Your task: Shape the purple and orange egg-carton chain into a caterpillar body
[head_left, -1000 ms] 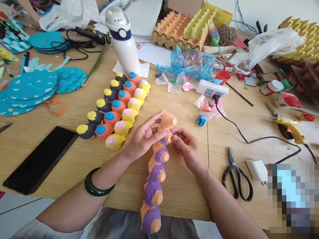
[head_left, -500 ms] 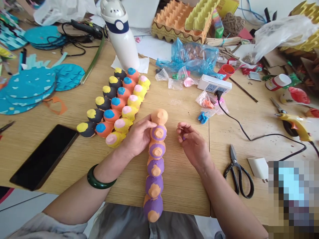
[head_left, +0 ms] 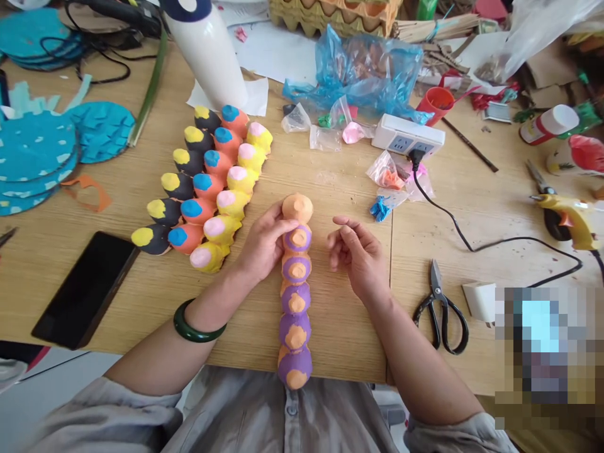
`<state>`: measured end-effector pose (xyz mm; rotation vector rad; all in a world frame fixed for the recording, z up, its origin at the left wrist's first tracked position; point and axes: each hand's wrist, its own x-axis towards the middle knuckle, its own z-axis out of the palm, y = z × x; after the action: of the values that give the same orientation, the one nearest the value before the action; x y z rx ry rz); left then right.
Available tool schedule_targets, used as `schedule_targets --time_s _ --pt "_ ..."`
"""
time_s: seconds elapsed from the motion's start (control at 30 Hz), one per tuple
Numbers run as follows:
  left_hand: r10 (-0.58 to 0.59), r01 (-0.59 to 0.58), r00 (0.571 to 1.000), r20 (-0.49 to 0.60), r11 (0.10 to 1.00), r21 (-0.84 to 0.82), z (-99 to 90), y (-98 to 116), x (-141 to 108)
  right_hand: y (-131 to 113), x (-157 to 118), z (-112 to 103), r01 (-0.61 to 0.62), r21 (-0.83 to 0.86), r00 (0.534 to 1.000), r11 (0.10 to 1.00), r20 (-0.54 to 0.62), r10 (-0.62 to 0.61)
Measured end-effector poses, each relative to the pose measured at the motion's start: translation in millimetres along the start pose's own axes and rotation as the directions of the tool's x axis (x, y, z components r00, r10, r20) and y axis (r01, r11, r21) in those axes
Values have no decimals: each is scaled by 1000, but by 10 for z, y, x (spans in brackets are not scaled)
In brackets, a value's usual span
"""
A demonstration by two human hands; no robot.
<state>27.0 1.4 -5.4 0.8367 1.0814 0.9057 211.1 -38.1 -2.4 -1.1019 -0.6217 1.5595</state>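
Desk (head_left: 344, 340) spans the view, its lower right corner hidden by a pixelated patch. Flask (head_left: 207, 60) stands at the far left, its top cut off by the frame. Egg strip (head_left: 296, 302), purple and orange, lies lengthwise near the desk's front edge; the left hand (head_left: 264, 242) grips its far end, thumb on top. The right hand (head_left: 358, 258) is half-curled beside it, apart; whether it pinches anything is unclear. Phone (head_left: 87, 289) shows a dark screen. Socket block (head_left: 408, 135) bears tiny marks, partly behind a plug (head_left: 417, 155). Bottle (head_left: 550, 123) has a red-and-white label, too small to read.
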Motion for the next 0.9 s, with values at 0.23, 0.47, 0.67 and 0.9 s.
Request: schedule_targets --time_s 0.23,0.47,0.67,0.9 --pt "28 -27 999 19 999 -16 30 -46 6 -32 -27 13 43 -64 999 997 1 -43" --pt "257 -256 965 47 901 349 26 -145 76 27 32 -48 73 22 997 997 -19 -72" --pt "675 -551 715 182 385 740 12 -63 -4 -3 62 -56 -5 158 999 987 36 -1" --pt "748 -745 562 355 271 609 148 90 -90 -44 -2 -23 -141 125 979 982 166 119"
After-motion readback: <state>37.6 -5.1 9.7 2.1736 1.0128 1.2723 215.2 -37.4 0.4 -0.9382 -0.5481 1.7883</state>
